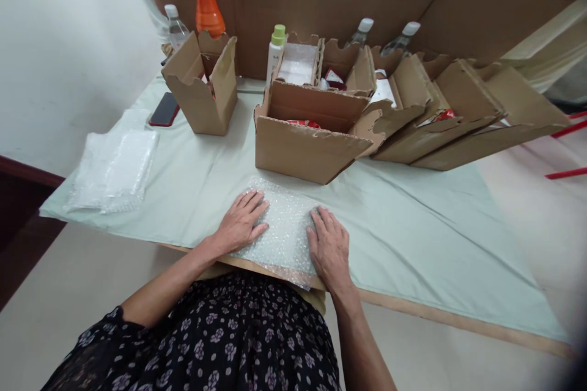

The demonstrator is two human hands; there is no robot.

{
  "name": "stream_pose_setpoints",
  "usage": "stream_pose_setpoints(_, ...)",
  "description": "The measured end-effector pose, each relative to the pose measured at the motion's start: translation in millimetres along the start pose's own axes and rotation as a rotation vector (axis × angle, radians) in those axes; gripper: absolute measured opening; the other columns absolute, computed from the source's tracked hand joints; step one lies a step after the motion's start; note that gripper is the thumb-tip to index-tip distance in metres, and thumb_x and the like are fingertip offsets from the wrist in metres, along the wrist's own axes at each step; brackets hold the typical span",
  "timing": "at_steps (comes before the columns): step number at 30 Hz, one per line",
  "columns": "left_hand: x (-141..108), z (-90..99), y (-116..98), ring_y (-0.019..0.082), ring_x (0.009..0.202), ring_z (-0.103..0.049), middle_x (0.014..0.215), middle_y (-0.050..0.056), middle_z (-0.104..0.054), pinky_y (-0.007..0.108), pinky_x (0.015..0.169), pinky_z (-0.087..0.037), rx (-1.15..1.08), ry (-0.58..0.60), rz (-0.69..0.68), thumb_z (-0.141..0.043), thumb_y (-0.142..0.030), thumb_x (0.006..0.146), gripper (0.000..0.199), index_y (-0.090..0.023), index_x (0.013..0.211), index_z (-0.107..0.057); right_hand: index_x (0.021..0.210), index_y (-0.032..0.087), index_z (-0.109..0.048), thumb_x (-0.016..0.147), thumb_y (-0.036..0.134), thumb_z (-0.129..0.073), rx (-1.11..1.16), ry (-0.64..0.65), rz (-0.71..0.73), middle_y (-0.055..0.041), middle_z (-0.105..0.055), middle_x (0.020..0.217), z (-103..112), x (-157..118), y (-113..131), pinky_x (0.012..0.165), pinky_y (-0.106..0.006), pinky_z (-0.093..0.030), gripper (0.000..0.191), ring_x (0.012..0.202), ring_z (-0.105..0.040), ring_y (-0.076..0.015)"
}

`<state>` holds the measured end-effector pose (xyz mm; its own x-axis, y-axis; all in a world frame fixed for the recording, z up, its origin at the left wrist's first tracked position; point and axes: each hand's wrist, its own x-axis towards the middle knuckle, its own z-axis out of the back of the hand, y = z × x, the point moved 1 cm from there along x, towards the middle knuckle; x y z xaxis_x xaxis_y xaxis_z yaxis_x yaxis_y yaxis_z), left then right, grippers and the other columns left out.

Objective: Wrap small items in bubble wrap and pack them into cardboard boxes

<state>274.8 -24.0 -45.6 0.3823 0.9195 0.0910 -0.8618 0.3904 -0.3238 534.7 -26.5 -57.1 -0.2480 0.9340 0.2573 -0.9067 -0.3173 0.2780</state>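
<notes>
A sheet of clear bubble wrap (287, 226) lies flat at the front edge of the table, its near end hanging slightly over the edge. My left hand (241, 221) rests flat on its left side, fingers spread and holding nothing. On its right side lies my right hand (329, 244), palm down, with the fingers stretched out and a little apart. Just beyond the sheet stands an open cardboard box (298, 149) with something red inside.
Several open cardboard boxes (458, 98) lean together at the back right; another box (213, 101) stands at the back left. A phone (164, 110) and stacked bubble wrap (114, 168) lie left. Bottles, one an orange bottle (208, 6), stand behind. Green cloth (413, 226) covers the table.
</notes>
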Motion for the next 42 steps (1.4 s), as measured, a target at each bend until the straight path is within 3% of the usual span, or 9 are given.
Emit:
stream_pose_setpoints(5, -12, 13.1, -5, 0.035, 0.151, -0.038, 0.157, 0.019, -0.049, 0.056, 0.124, -0.031, -0.078, 0.027, -0.066, -0.064, -0.036, 0.094, 0.046, -0.017, 0.136, -0.062, 0.132, 0.018, -0.063, 0.102, 0.038, -0.048, 0.076, -0.028, 0.051, -0.0164, -0.061, 0.146, 15, -20, -2, 0.107, -0.048, -0.043, 0.039, 0.137, -0.053, -0.0312)
stream_pose_setpoints(10, -29, 24.3, -9, 0.037, 0.153, -0.036, 0.162, 0.019, -0.043, 0.060, 0.125, -0.026, -0.079, 0.170, -0.188, -0.078, -0.051, 0.082, 0.069, -0.021, 0.141, -0.058, 0.138, 0.020, -0.058, 0.096, 0.042, -0.061, 0.159, 0.098, 0.233, -0.0153, -0.055, 0.153, 25, -45, 13, 0.111, -0.052, -0.042, 0.047, 0.143, -0.048, -0.0328)
stream_pose_setpoints(16, -29, 24.0, -7, 0.039, 0.154, -0.033, 0.165, 0.021, -0.037, 0.062, 0.126, -0.023, -0.071, 0.225, -0.195, -0.078, -0.062, 0.078, 0.082, -0.020, 0.145, -0.054, 0.142, 0.020, -0.054, 0.092, 0.043, -0.066, 0.175, 0.155, 0.269, -0.0166, -0.050, 0.158, 29, -53, 18, 0.114, -0.056, -0.040, 0.057, 0.147, -0.044, -0.0341)
stream_pose_setpoints(22, -28, 23.2, -10, 0.036, 0.153, -0.036, 0.164, 0.016, -0.041, 0.059, 0.126, -0.024, -0.088, 0.188, -0.162, -0.076, -0.048, 0.084, 0.065, -0.024, 0.142, -0.057, 0.148, 0.023, -0.050, 0.088, 0.045, -0.070, 0.164, 0.217, 0.318, -0.0149, -0.046, 0.162, 31, -63, 22, 0.117, -0.057, -0.037, 0.067, 0.149, -0.041, -0.0344)
stream_pose_setpoints(29, -29, 22.8, -13, 0.036, 0.153, -0.037, 0.162, 0.018, -0.043, 0.059, 0.126, -0.025, -0.084, 0.173, -0.151, -0.076, -0.047, 0.085, 0.063, -0.021, 0.139, -0.059, 0.146, 0.023, -0.054, 0.084, 0.018, -0.063, 0.078, 0.185, 0.285, -0.0134, -0.048, 0.160, 23, -71, 30, 0.117, -0.057, -0.036, 0.063, 0.149, -0.042, -0.0337)
stream_pose_setpoints(36, -32, 34.3, -2, 0.036, 0.151, -0.040, 0.160, 0.017, -0.047, 0.060, 0.126, -0.025, -0.252, 0.201, -0.145, -0.074, -0.069, 0.079, 0.080, -0.024, 0.143, -0.058, 0.128, 0.023, -0.069, 0.090, 0.017, -0.056, 0.240, 0.159, 0.263, -0.0115, -0.061, 0.148, 29, -61, 24, 0.110, -0.055, -0.046, 0.041, 0.141, -0.053, -0.0312)
stream_pose_setpoints(42, -27, 59.9, 15, 0.032, 0.142, -0.052, 0.150, 0.010, -0.060, 0.054, 0.123, -0.035, -0.443, 0.265, -0.154, -0.066, -0.062, 0.089, 0.065, -0.028, 0.144, -0.059, 0.120, 0.025, -0.074, 0.095, 0.021, -0.049, 0.432, 0.122, 0.139, -0.0073, -0.076, 0.125, 36, -46, 18, 0.102, -0.050, -0.054, 0.035, 0.123, -0.067, -0.0272)
